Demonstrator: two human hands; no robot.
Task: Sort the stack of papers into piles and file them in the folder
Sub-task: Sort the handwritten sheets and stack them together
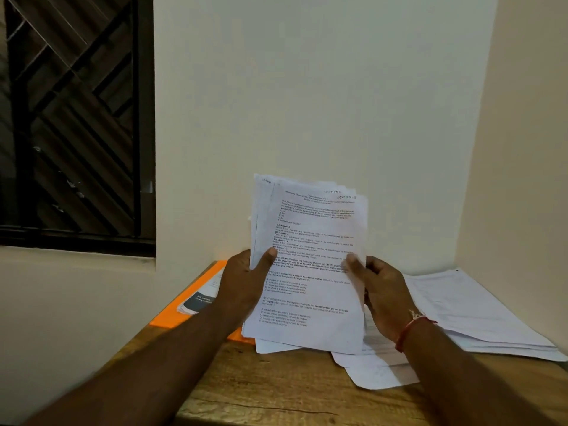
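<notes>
Your left hand (246, 279) and right hand (382, 292) pinch the uneven papers (310, 241) upright; slacken either grip and sheets could slip into the piles (479, 315).

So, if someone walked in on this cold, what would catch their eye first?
Most likely the sheaf of printed papers, held upright at centre and gripped at its sides by the left hand and the right hand. Next would be the orange folder lying on the wooden table to the left, and the white paper pile on the table's right side.
</notes>
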